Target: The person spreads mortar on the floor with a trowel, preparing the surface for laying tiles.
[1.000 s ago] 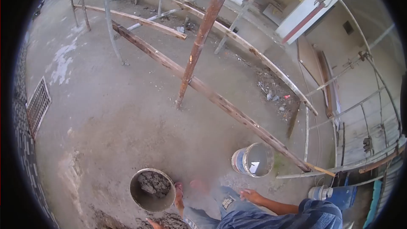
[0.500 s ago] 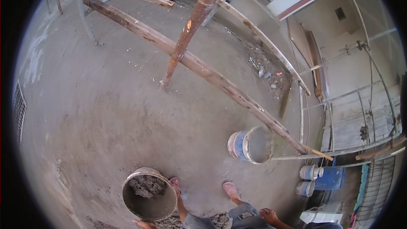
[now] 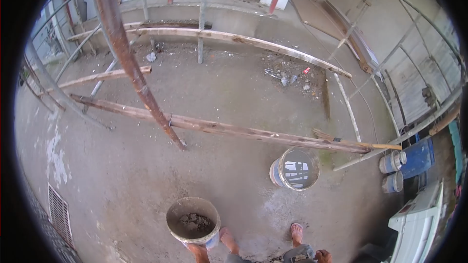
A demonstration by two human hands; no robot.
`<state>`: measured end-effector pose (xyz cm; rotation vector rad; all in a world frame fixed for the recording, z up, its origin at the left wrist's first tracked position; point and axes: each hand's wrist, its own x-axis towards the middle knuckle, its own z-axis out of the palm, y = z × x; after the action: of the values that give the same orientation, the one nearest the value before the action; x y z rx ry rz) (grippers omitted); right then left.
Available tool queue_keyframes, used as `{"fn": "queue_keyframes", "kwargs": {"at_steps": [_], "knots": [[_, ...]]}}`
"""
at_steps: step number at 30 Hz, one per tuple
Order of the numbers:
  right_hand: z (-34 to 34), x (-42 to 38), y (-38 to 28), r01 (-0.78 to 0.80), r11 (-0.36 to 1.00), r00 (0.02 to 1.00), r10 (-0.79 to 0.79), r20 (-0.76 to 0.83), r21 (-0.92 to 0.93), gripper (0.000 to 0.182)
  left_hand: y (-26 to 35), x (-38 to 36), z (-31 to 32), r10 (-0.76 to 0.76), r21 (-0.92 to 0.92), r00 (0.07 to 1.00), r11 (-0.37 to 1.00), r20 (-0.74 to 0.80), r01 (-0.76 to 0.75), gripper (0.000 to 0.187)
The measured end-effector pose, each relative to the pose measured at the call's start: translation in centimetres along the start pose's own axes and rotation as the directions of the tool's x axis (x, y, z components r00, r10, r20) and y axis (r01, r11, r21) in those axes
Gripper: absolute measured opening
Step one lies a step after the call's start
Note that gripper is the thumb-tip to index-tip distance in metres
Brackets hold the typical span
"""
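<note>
A round bucket [image 3: 176,231] with a clump of wet mortar [image 3: 195,223] in it is at the lower middle, its mouth facing up toward me. My left hand [image 3: 197,252] is at the bucket's near side, closed on its lower part; the fingertips are hidden beneath it. Near my right thigh, my right hand [image 3: 322,256] is curled into a fist, with nothing visible in it. A second bucket [image 3: 276,173], full of water that reflects light, stands on the floor ahead to the right.
A long wooden beam [image 3: 253,134] lies across the floor ahead, and a rusty pole [image 3: 146,95] slants down to it. Metal scaffold tubes stand behind. Small paint buckets [image 3: 391,161] and a blue drum [image 3: 419,158] are at right. A floor grate [image 3: 59,214] is at left.
My view has tilted up and turned, so the far wall shows more. The mortar bucket and my left hand now appear farther right; my right hand stays closed beside my leg.
</note>
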<state>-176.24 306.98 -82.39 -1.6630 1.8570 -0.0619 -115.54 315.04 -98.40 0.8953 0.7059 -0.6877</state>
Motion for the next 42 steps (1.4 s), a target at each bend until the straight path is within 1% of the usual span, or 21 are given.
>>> {"fn": "queue_keyframes", "kwargs": {"at_steps": [1,2,4,6,8,11,14,17,18,21,22,24,25,26,27,30,32,34,36,38,42], "knots": [[0.3,-0.3,2.3,0.014,1.000,0.999,-0.015,-0.035,-0.024,0.033,-0.8,-1.2,1.1,-0.034,0.021,0.998,0.999,-0.045,0.035,0.058],[-0.2,-1.2,0.9,-0.250,0.950,0.968,0.245,0.048,0.187,0.040,-1.5,-2.0,0.9,-0.031,0.049,0.996,0.998,0.081,0.027,0.058],[2.0,-2.5,-0.9,-0.444,0.818,0.896,0.409,0.173,0.366,0.042,-1.5,-4.3,0.9,-0.071,0.159,0.989,0.986,0.130,0.050,0.058],[3.6,-0.9,-7.5,-0.642,0.497,0.760,0.515,0.397,0.584,0.046,-1.6,-6.6,3.0,-0.109,0.324,0.992,0.943,0.069,0.081,0.059],[5.3,1.0,-13.2,-0.765,0.095,0.606,0.440,0.663,0.637,0.049,-2.3,-9.7,4.7,-0.110,0.475,0.994,0.875,0.000,0.096,0.062],[7.8,3.6,-19.4,-0.803,-0.366,0.404,0.244,0.882,0.469,0.056,-6.1,-11.6,5.8,-0.116,0.590,0.987,0.807,0.111,0.028,0.068],[8.7,5.8,-21.8,-0.670,-0.639,0.222,0.314,0.923,0.378,0.063,-10.1,-13.8,7.5,-0.103,0.714,0.991,0.700,0.082,0.014,0.065],[3.7,6.7,-18.6,-0.585,-0.698,0.439,0.156,0.885,0.413,0.074,-15.1,-18.1,11.2,-0.167,0.815,0.985,0.577,0.051,0.056,0.055],[1.7,6.4,-16.4,-0.540,-0.756,0.490,0.075,0.869,0.370,0.067,-17.7,-20.0,13.0,-0.171,0.855,0.984,0.516,0.058,0.039,0.053],[-1.6,6.2,-11.9,-0.368,-0.751,0.638,0.224,0.736,0.548,0.060,-23.9,-30.1,21.9,-0.244,0.931,0.967,0.328,-0.081,0.160,0.059],[-5.8,6.4,-12.1,-0.247,-0.829,0.602,0.275,0.750,0.502,0.054,-25.7,-31.4,23.4,-0.268,0.987,0.963,0.149,-0.018,0.060,0.066],[-8.8,6.2,-9.0,-0.234,-0.795,0.675,0.282,0.682,0.559,0.048,-29.4,-31.6,23.4,-0.398,0.963,0.915,-0.219,0.060,-0.158,0.073],[-8.0,6.7,-6.5,-0.180,-0.798,0.627,0.357,0.692,0.575,0.047,-31.5,-31.8,23.7,-0.559,0.863,0.821,-0.354,0.113,-0.360,0.073],[-12.4,6.7,-5.7,-0.116,-0.816,0.692,0.343,0.635,0.567,0.045,-33.7,-32.0,23.9,-0.700,0.723,0.700,-0.410,0.142,-0.556,0.073],[-16.9,6.5,-4.8,-0.062,-0.852,0.658,0.357,0.663,0.520,0.046,-35.8,-32.3,24.1,-0.805,0.632,0.581,-0.391,0.118,-0.669,0.073],[-21.8,7.5,0.1,0.135,-0.801,0.704,0.492,0.512,0.584,0.048,-44.5,-45.4,29.4,-0.789,0.988,0.614,-0.111,-0.023,-0.105,0.073],[-26.4,6.6,1.7,0.242,-0.774,0.647,0.578,0.496,0.586,0.049,-49.1,-52.7,32.0,-0.831,0.995,0.554,-0.086,-0.050,-0.040,0.074],[-25.1,6.6,5.9,0.249,-0.516,0.734,0.653,0.188,0.820,0.051,-53.2,-59.0,35.0,-0.848,0.985,0.519,-0.163,-0.108,-0.060,0.075],[-23.1,8.2,11.4,0.300,-0.202,0.728,0.680,-0.087,0.932,0.053,-57.6,-63.4,37.4,-0.844,0.955,0.503,-0.277,-0.188,-0.107,0.076],[-29.4,9.4,13.0,0.472,-0.642,0.648,0.717,0.256,0.605,0.052,-63.3,-64.6,38.7,-0.904,0.939,0.344,-0.314,-0.252,-0.138,0.079],[-41.2,12.1,13.5,0.657,-0.663,0.501,0.740,0.449,0.359,0.049,-72.9,-69.4,41.8,-0.851,0.845,0.258,-0.507,-0.458,-0.172,0.082]]}}
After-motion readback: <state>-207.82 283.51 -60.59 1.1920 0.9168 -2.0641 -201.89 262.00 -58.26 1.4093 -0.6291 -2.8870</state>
